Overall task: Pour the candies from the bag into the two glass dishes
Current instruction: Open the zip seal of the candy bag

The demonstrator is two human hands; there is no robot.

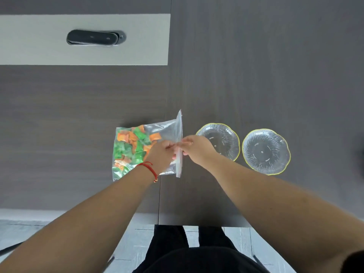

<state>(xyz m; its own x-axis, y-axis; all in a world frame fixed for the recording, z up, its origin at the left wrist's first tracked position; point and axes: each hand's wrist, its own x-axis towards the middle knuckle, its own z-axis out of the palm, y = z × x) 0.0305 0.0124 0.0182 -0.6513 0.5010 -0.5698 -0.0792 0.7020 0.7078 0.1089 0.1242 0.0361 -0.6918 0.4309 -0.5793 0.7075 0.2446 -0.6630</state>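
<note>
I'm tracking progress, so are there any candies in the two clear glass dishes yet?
No, both clear glass dishes are bare; the green and orange candies remain in the plastic bag.

dark table [256, 66] carries candy bag [137, 146], two glass dishes [266, 151], grey mat [39, 52].

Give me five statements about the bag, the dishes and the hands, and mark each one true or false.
1. Both glass dishes, the nearer dish and the farther dish, are empty. True.
2. The bag lies to the right of the dishes. False: it lies to their left.
3. Both the left hand and the right hand are at the bag's zip strip. True.
4. The candies in the bag are blue and yellow. False: they are green and orange.
5. A red bracelet is on the right wrist. False: it is on the left wrist.
</note>
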